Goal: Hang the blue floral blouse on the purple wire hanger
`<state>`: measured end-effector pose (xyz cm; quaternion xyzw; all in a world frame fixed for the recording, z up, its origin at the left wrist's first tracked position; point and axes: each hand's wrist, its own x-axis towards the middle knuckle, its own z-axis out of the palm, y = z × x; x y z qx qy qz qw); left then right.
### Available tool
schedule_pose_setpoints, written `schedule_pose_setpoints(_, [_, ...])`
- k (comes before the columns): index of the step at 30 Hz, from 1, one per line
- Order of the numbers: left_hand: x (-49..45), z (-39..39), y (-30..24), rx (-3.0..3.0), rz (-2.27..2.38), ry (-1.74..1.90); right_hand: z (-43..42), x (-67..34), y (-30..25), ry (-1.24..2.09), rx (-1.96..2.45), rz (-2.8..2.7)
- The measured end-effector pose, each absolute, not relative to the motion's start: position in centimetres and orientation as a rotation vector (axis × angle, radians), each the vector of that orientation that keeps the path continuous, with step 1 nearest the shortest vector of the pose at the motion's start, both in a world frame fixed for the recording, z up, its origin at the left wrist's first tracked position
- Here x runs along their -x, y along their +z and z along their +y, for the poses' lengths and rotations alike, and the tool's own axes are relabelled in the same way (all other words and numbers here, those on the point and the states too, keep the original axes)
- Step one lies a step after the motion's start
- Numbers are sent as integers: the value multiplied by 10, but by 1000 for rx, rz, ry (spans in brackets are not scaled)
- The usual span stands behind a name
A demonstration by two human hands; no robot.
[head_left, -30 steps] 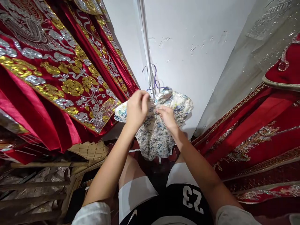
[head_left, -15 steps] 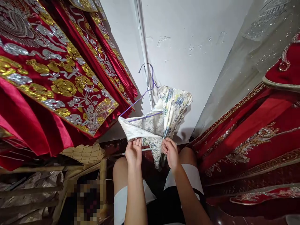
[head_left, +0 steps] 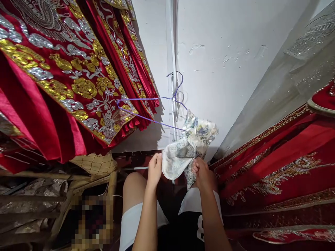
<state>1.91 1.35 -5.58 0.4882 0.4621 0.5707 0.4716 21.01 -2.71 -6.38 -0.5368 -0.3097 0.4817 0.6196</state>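
Note:
A small white garment with a blue and yellow flower print (head_left: 190,148) hangs bunched from the right end of a purple wire hanger (head_left: 154,108). The hanger's left arm is bare and its hook sits against a white pipe (head_left: 172,62) on the wall. My right hand (head_left: 202,172) is closed on the lower part of the garment. My left hand (head_left: 155,169) touches the garment's left edge, its fingers together and pointing up; whether it grips the cloth is unclear.
Red robes with gold and silver embroidery (head_left: 65,76) hang close on the left, and more red embroidered cloth (head_left: 282,167) lies on the right. A woven straw piece (head_left: 92,163) and wooden rails (head_left: 31,202) sit lower left. My knees in white shorts are below.
The garment has slid off the hanger's left arm and now bunches at its right end. Both hands stayed low on the cloth, and the hanger swung level.

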Motion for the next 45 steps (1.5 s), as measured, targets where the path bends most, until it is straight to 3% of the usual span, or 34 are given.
schedule_pose_setpoints(6, [-37,3,-32,-815,766,1481,-35,-213,-64,1178,1423,-1167])
schedule_pose_setpoints(14, [-55,-30,-7,-1532,821,1222,-44,-183,-40,1347,970,-1182])
schedule_pose_setpoints(18, [-35,-16,-3,-1756,813,1134,-32,-198,2,1357,939,-1520])
schedule_pose_setpoints(21, [-12,3,-3,-1953,822,706,-9,-226,55,1162,935,-1879])
schedule_pose_setpoints(25, [21,18,4,-2234,973,127,40,-254,102,663,1126,-1745])
schedule_pose_setpoints(28, [42,23,18,-2419,1145,34,77,-253,94,545,1173,-1756])
schedule_pose_setpoints(33, [65,32,41,-2438,1580,-260,106,-248,52,649,1279,-1849])
schedule_pose_setpoints(36, [72,42,48,-2486,1696,-186,100,-265,44,616,1306,-1843])
schedule_pose_setpoints(45, [52,102,96,-2729,1661,576,56,-308,67,458,1323,-1849])
